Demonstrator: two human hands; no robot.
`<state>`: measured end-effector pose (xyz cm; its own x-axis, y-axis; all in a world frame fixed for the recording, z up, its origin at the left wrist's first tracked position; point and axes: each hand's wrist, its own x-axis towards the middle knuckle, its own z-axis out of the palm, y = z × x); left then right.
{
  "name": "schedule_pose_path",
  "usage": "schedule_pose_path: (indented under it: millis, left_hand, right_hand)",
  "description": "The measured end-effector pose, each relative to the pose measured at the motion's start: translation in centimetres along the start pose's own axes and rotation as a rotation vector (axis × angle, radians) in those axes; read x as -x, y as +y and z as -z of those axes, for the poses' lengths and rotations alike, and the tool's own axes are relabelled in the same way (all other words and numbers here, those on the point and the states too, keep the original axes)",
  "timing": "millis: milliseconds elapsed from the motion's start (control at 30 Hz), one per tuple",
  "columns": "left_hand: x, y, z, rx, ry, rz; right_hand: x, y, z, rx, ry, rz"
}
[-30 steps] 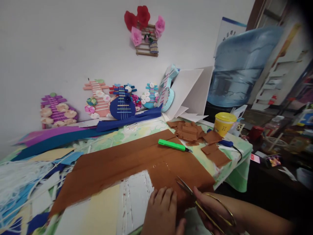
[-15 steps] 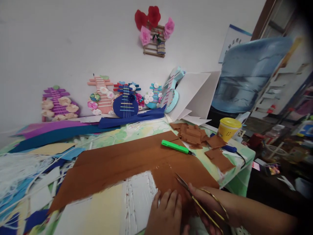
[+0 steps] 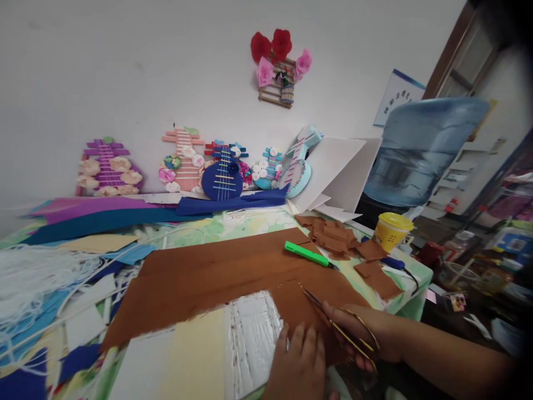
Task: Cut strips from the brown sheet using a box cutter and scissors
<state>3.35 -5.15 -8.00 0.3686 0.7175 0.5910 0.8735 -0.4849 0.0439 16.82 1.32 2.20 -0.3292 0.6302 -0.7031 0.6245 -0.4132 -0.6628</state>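
Observation:
My left hand (image 3: 297, 364) lies flat with its fingers apart, on the brown sheet (image 3: 212, 269) at the right edge of a white board (image 3: 254, 339) that has shiny, glue-like streaks on it. Gold-handled scissors (image 3: 339, 331) are gripped in my right hand (image 3: 350, 328), blades pointing up and left over the brown sheet. The blade tips sit near a row of small marks on the sheet. A green utility knife (image 3: 306, 253) rests on the sheet beyond the scissors.
Brown scraps (image 3: 333, 236), a yellow-lidded tub (image 3: 392, 230) and a blue-handled tool (image 3: 392, 263) lie at the right. White cord (image 3: 45, 278) and coloured pieces crowd the left. Decorated lute-shaped crafts (image 3: 222, 180) lean on the wall. A water bottle (image 3: 420, 150) stands back right.
The camera view has shifted, so most things sit a little further right. Both hands keep nearly the same places on the brown sheet, and the scissors stay in my right hand.

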Motion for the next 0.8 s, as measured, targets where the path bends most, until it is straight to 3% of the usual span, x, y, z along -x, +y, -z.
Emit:
schedule_pose_path:
  millis: [133,300,600,800]
  left_hand:
    - [-0.1,-0.1,0.5,0.022,-0.069,-0.022]
    - [-0.3,-0.1,1.3,0.041,-0.145,-0.020]
    - [-0.3,-0.3,0.3,0.018,0.127,-0.001]
    - [-0.2,-0.7,-0.1,-0.014,0.172,-0.032]
  right_hand:
    - [0.2,-0.2,-0.5,0.025,0.099,-0.089]
    - [-0.6,0.4,-0.1,0.074,0.071,-0.061]
    - [-0.9,-1.0,-0.3,-0.029,0.114,-0.154]
    - [0.8,-1.2,-0.6,-0.180,0.093,-0.254]
